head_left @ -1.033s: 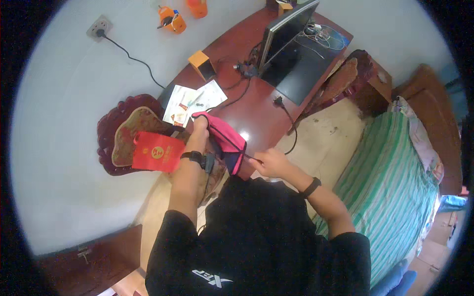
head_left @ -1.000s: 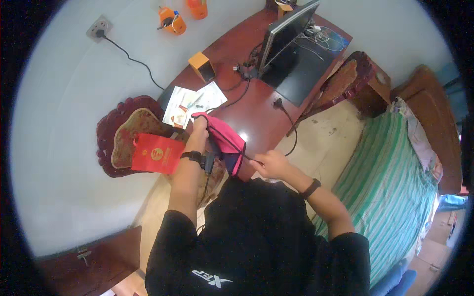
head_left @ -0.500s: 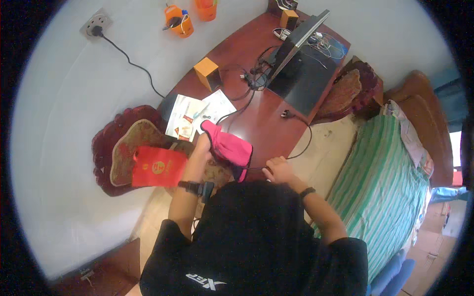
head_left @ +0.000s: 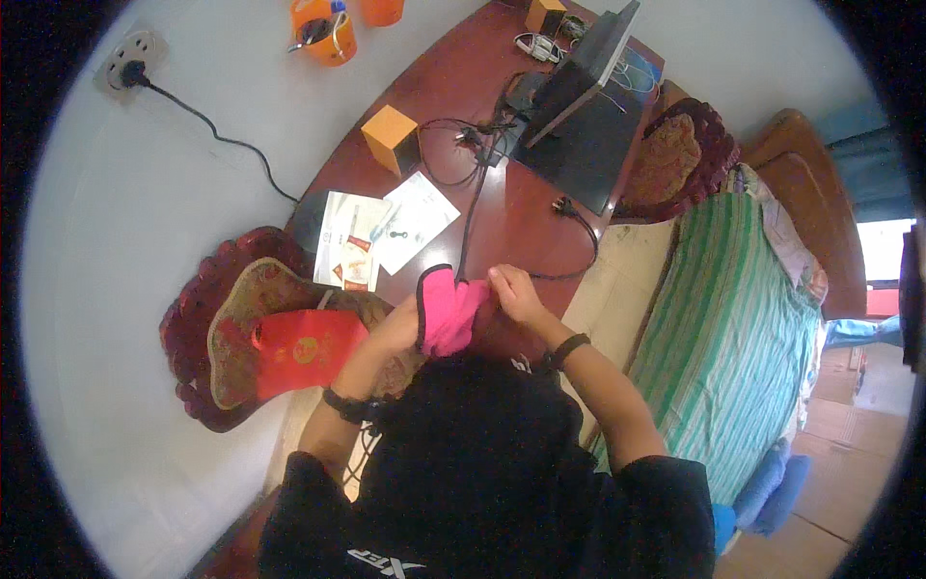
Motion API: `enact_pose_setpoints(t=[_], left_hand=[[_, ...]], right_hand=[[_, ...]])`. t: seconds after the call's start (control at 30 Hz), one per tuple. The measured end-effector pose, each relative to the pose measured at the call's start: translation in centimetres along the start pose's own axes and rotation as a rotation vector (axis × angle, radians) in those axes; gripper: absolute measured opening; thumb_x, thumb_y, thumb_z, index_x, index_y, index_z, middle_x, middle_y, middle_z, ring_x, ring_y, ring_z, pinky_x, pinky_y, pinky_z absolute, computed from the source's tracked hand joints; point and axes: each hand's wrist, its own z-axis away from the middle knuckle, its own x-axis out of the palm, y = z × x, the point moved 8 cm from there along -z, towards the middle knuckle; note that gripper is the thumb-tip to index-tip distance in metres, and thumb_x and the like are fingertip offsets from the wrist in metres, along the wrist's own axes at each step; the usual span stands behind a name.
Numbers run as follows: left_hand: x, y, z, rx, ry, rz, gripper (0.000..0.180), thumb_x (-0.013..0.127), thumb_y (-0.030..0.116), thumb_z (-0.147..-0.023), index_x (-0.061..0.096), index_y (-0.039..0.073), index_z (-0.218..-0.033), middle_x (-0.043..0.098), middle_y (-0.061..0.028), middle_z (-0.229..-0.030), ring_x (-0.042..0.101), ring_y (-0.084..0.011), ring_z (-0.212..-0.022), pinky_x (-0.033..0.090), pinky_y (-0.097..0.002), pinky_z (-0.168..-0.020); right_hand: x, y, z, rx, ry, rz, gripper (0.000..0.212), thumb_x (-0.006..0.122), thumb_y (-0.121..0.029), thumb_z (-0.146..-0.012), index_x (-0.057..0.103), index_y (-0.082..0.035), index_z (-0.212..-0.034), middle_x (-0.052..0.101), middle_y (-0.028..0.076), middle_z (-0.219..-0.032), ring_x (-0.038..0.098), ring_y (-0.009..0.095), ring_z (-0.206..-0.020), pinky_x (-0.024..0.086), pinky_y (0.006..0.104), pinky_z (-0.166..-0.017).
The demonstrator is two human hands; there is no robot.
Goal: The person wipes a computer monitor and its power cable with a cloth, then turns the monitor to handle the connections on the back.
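A pink cloth with black edging hangs in front of my chest, over the table's near edge. My left hand grips its left side, fingers partly hidden behind it. Close to the cloth's right edge, my right hand is closed, thumb up. A black cable loops from a plug on the table into this right hand. Another length runs from the power strip down to the top of the cloth. Where the cable passes behind the cloth is hidden.
Papers and an orange box lie on the dark red table. A monitor stands farther back. On a chair to the left rests a red bag; a bed with a green striped cover is at the right.
My right hand has moved up and left, close to the cloth. The cloth has been drawn lower and nearer to my chest, still in my left hand. The view has shifted slightly.
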Motion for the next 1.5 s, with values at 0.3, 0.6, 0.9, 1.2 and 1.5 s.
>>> enact_pose_setpoints(t=[0.3,0.6,0.9,1.2,1.5], left_hand=[[-0.2,-0.7,-0.4,0.059,-0.061,-0.045,0.03,0.058,0.019,-0.093,0.057,0.001,-0.116,0.063,-0.0038,-0.094,0.059,-0.0124,-0.08,0.049,-0.0272,-0.069],[-0.2,1.8,0.3,0.141,0.091,-0.12,0.038,0.055,0.027,-0.094,0.056,-0.002,-0.118,0.063,-0.0086,-0.104,0.059,-0.0138,-0.092,0.048,-0.0281,-0.079],[1.3,-1.4,0.1,0.061,0.116,0.364,0.028,0.052,0.027,-0.096,0.058,0.001,-0.107,0.063,-0.0067,-0.092,0.057,-0.0142,-0.079,0.047,-0.0276,-0.071],[3.2,3.8,-4.0,0.078,0.299,0.243,0.017,0.054,0.016,-0.088,0.059,0.0,-0.086,0.06,-0.0081,-0.077,0.059,-0.0178,-0.068,0.048,-0.0329,-0.055],[0.3,1.4,-16.7,-0.061,0.391,0.566,0.02,0.051,0.013,-0.086,0.058,-0.003,-0.096,0.06,-0.0124,-0.083,0.061,-0.0252,-0.07,0.05,-0.0422,-0.061]], right_hand=[[4.0,-5.8,0.5,0.304,-0.107,-0.436,0.037,0.045,-0.03,-0.098,0.062,0.003,-0.1,0.064,0.013,-0.086,0.059,0.022,-0.086,0.045,0.0332,-0.084],[0.6,-9.0,2.7,0.201,0.311,-0.143,0.017,0.063,-0.016,-0.088,0.058,-0.001,-0.092,0.053,0.003,-0.082,0.051,0.013,-0.075,0.042,0.0271,-0.067],[5.2,-11.8,7.2,0.596,-0.215,-0.64,0.02,0.05,-0.022,-0.097,0.056,-0.003,-0.096,0.056,0.001,-0.074,0.05,0.008,-0.065,0.043,0.0261,-0.06],[0.3,-14.3,5.3,0.351,-0.133,0.142,0.048,0.04,-0.041,-0.097,0.051,0.005,-0.088,0.06,0.031,-0.083,0.058,0.049,-0.083,0.044,0.0546,-0.074],[-1.3,-16.2,6.9,0.217,-0.038,0.026,0.043,0.04,-0.032,-0.099,0.052,0.004,-0.08,0.056,0.03,-0.076,0.055,0.048,-0.076,0.042,0.0487,-0.068]])
